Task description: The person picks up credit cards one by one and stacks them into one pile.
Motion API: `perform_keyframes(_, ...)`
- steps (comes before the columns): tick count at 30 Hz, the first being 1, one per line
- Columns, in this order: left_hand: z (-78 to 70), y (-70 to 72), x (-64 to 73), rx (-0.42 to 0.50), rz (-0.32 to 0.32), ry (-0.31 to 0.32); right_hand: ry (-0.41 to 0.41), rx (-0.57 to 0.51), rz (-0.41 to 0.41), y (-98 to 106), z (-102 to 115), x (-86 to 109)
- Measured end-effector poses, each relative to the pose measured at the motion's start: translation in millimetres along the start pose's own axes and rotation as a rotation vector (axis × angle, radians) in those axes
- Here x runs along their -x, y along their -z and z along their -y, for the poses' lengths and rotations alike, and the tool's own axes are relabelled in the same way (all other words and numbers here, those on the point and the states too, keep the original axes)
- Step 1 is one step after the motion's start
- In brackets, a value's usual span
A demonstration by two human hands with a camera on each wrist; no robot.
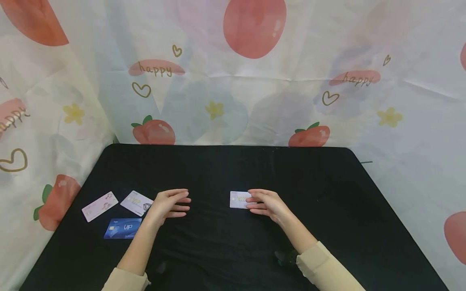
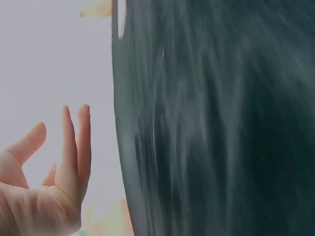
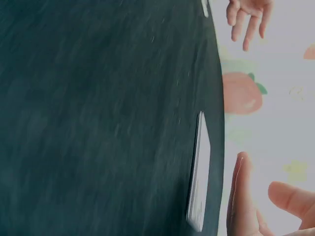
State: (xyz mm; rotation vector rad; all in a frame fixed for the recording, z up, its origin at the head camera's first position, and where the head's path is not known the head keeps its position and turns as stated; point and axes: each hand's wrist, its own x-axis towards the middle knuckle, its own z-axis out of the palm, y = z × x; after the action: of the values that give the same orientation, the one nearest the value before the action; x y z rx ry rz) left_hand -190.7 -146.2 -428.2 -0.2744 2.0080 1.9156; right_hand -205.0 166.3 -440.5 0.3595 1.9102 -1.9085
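- Right hand [image 1: 268, 204]: fingers loosely extended, empty; above white VIP card stack [image 1: 238, 199] on bench [image 1: 214, 250];
- Left hand [image 1: 169, 205]: relaxed, empty;
- Judged best: pinch lightly by opposite edges; keep everything square.

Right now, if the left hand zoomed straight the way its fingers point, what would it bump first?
Most likely the right hand. The left hand seems high enough to pass over the white VIP card ahead, though height is hard to judge.
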Motion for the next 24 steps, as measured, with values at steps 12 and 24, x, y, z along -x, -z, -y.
perform_keyframes(12,12.6,62.7,29.6,0.019,-0.06,-0.007,0.032,-0.069,0.092,-42,-1,-5.5)
perform_keyframes(24,30.4,108.3,57.9,0.201,-0.14,0.068,-0.002,-0.034,0.198,-90,-5,-14.3)
